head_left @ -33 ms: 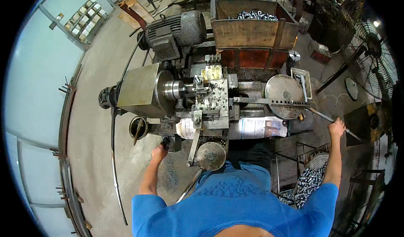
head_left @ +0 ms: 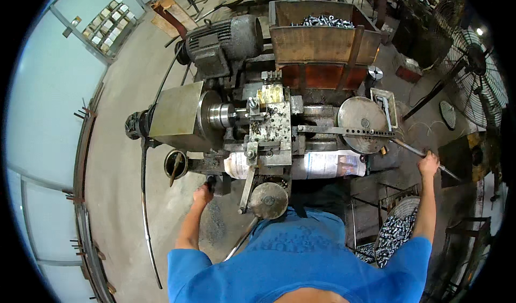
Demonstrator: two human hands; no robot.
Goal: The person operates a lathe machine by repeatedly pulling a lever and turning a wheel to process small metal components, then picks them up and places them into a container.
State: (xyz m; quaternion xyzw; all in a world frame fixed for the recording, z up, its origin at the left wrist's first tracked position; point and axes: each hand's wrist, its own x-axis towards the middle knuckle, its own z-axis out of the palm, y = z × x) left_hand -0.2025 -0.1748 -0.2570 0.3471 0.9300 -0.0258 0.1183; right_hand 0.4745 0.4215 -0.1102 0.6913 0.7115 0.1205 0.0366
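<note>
A greasy metal lathe stands before me, its tool slide (head_left: 277, 123) in the middle. To the left of the slide is a shiny round chuck (head_left: 220, 115) with a small workpiece. My right hand (head_left: 429, 164) is closed around a long metal lever (head_left: 411, 148), which joins a perforated flat bar (head_left: 333, 130) across a round disc (head_left: 363, 115). Low on the machine's left front, my left hand (head_left: 203, 194) is closed on a dark handle (head_left: 210, 182), partly hidden by the fingers. Near my body sits a smaller round disc (head_left: 270, 201) with a flat arm (head_left: 247, 190).
Behind the lathe are a motor (head_left: 228, 39) and a wooden bin (head_left: 322, 44) of small metal parts. A basket (head_left: 384, 225) of similar parts stands by my right arm. A pot with a brush (head_left: 176, 164) is at left; a large fan (head_left: 475, 61) stands at right.
</note>
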